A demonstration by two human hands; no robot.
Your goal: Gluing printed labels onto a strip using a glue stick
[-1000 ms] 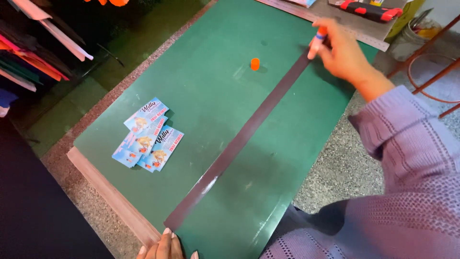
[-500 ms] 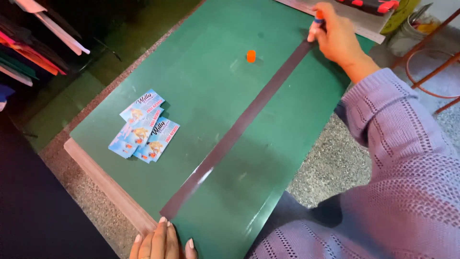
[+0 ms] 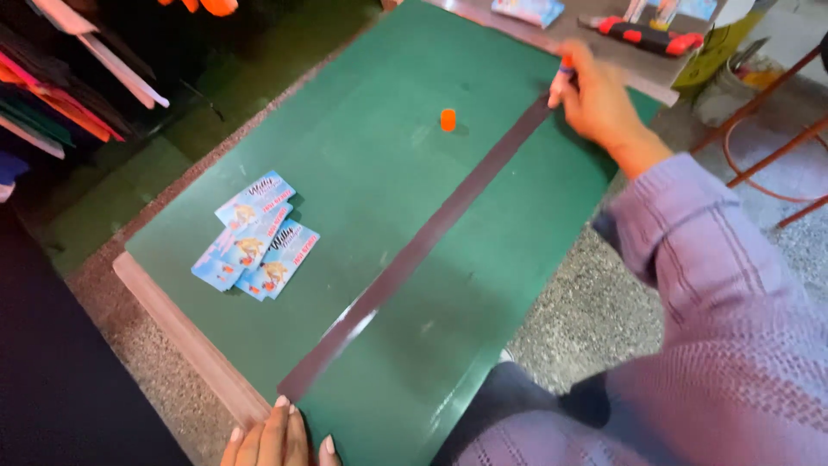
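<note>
The right hand [image 3: 599, 103] reaches out at the far end of the long metal ruler [image 3: 414, 255], fingers clenched around a small pen-like tool [image 3: 565, 76]. The left hand [image 3: 276, 436], fingers flat and released, presses the ruler's near end against the green sheet [image 3: 362, 173] on the table [image 3: 172, 332]. The ruler lies diagonally across the sheet.

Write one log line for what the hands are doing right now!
left hand: pressing strip near end | right hand: holding pen at far end | green board

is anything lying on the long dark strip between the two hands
Nothing visible does. The long dark strip runs bare from the left hand to the right hand; the orange cap and blue packets lie off to its side.
</note>
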